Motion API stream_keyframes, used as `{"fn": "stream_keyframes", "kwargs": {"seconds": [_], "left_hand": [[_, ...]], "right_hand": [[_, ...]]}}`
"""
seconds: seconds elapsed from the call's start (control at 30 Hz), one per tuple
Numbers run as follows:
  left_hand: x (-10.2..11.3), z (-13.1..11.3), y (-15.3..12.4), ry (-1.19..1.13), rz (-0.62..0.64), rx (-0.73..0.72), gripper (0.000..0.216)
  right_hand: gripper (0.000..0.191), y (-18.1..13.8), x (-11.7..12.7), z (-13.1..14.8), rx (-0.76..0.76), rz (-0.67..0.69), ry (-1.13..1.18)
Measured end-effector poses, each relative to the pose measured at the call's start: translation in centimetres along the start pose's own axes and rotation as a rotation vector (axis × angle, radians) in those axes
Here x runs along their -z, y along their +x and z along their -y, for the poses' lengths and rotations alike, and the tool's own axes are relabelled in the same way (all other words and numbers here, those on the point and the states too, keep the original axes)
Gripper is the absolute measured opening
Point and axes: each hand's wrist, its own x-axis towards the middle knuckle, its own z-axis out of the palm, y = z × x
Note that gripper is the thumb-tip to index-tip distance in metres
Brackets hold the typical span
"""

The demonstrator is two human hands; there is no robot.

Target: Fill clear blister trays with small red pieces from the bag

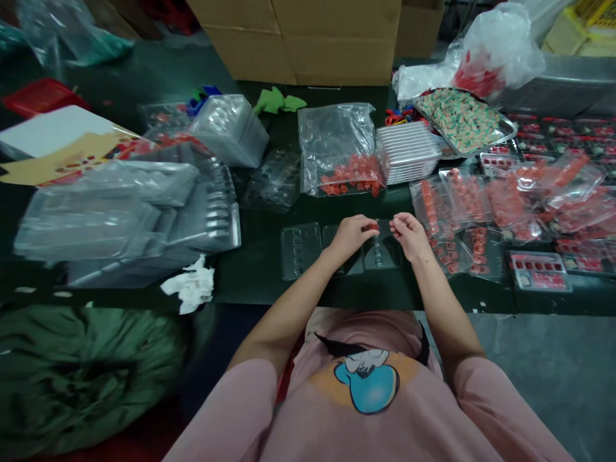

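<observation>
My left hand [352, 236] is closed in a pinch, with a small red piece [372, 226] at its fingertips. My right hand [410, 236] is also pinched, just right of the left one; whatever it may hold is too small to make out. Beneath both hands lies a clear plastic tray [389, 258] with a row of small moulded cavities. To its left are a second clear tray, partly hidden by my left forearm, and a third clear tray [312, 247]. Beyond the hands, an open clear bag [332, 131] holds many small red pieces [353, 173].
Stacked clear trays [96, 218] and crumpled tissue [192, 284] lie left. Trays filled with red pieces [510, 199] are piled right, near packed sets [539, 271]. Behind stand a ribbed tray stack [408, 153], a metal tray of small pale pieces [459, 119] and a cardboard box [308, 42].
</observation>
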Motion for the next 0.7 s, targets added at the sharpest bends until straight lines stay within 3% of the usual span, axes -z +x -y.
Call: {"fn": "stream_keyframes", "kwargs": {"seconds": [0.17, 0.47, 0.57, 0.7], "left_hand": [[-1.7, 1.5, 0.1, 0.284, 0.138, -0.025, 0.01], [-2.4, 2.6, 0.6, 0.323, 0.24, -0.116, 0.016], [-2.3, 2.9, 0.6, 0.263, 0.241, -0.138, 0.018], [-2.7, 3.3, 0.6, 0.189, 0.194, -0.1, 0.016]], "right_hand": [[0.033, -0.3, 1.0, -0.9, 0.0, -0.029, -0.026], [0.03, 0.3, 0.9, -1.1, 0.075, -0.006, -0.16], [0.024, 2.1, 0.5, -1.2, 0.199, 0.027, -0.339], [0.021, 6.1, -1.3, -1.2, 0.431, 0.091, -0.764]]}}
